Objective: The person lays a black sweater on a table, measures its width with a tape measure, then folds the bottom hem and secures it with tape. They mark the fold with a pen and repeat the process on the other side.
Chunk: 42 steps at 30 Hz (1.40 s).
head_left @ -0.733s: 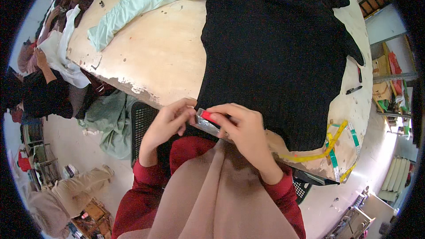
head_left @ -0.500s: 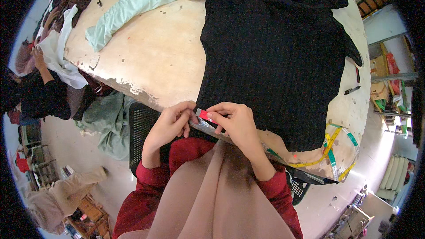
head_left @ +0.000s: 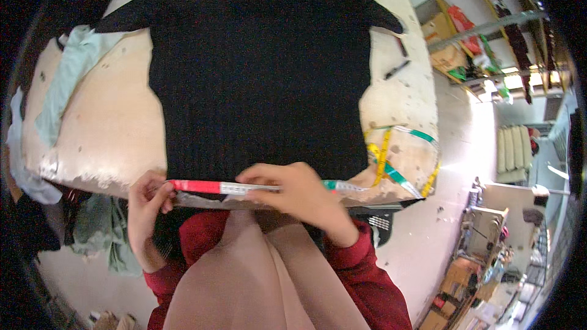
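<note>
A black ribbed knit garment (head_left: 257, 79) lies spread on the table, its hem toward me. Along that hem runs a multicoloured tape measure (head_left: 199, 186), showing red and white sections between my hands. At the hem's left corner, my left hand (head_left: 147, 201) pinches the tape's end between thumb and fingers. My right hand (head_left: 299, 192), slightly blurred, has its fingers closed around the tape near the middle of the hem. Past it, the tape continues right into loose yellow, green and white loops on the table, beside the garment.
The worn pale table (head_left: 104, 116) has a chipped near edge. A pale mint cloth (head_left: 70, 79) lies to the left, and a black pen (head_left: 397, 69) to the right. Green fabric (head_left: 101, 232) hangs below the table's left side. Shelves with goods (head_left: 465, 36) stand at right.
The view has swung to the right. My right hand has moved away from my left along the tape, so a longer stretch now lies across the hem.
</note>
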Available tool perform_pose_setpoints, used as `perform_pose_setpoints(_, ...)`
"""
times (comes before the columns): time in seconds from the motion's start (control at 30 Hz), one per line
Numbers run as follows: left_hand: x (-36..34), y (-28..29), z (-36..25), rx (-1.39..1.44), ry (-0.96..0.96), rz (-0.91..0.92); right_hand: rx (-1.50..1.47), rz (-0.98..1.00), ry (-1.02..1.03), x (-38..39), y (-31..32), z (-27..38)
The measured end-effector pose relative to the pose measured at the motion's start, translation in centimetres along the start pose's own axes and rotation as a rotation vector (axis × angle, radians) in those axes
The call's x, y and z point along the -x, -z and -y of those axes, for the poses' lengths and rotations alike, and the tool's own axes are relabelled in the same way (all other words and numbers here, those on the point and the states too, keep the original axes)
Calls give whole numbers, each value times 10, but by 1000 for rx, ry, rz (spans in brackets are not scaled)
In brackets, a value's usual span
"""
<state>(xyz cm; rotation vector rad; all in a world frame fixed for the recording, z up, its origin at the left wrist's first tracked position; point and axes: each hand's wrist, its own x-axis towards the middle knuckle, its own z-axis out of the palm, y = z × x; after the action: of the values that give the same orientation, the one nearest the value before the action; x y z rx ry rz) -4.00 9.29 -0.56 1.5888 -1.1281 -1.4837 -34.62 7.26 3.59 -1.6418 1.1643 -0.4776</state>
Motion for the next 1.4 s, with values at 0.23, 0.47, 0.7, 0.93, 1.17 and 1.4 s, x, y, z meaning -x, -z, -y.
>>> perform_pose_setpoints(0.23,-7,2,0,-48,-5,55,-134,-73,-327,120,139,-88)
perform_pose_setpoints(0.47,-11,7,2,-64,-10,72,-197,-193,-392,123,163,-102)
perform_pose_setpoints(0.7,-13,9,1,-91,-6,90,-216,-207,-384,125,160,-106)
perform_pose_setpoints(0.93,-6,11,-13,-135,-26,230,-190,-213,-327,107,201,-103)
perform_pose_setpoints(1.17,-6,15,-23,-53,70,52,-18,-988,120,-17,309,-68)
perform_pose_setpoints(1.4,-10,21,-12,-44,-80,-293,771,-862,179,-86,328,-23)
